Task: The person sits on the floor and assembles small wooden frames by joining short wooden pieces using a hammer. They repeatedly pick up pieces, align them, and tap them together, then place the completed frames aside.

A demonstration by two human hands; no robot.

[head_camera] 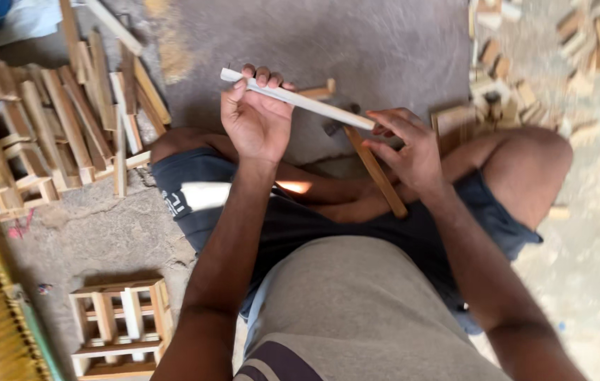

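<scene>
Seated cross-legged on the concrete floor, grey shirt and dark shorts nearest the lens. Just beyond, left hand curled shut around one end of a pale wooden slat, fingers wrapped over the top, thumb beneath. Slat held level across the lap, slanting down to the right. Right hand half open at the far end, fingertips just pinching the slat's tip. Below it, a hammer with a brown wooden handle, leaning across the leg, dark head just behind the slat. Looks like a check-and-line-up stage: slat held up for inspection, not yet set against anything. Next move probably calls for a firm one-handed hold on the slat and a free right hand for the hammer. Off to the left, a finished small wooden crate by the knee; further out, a heap of crates and loose slats. Far right, scattered wood offcuts, blurred.
</scene>
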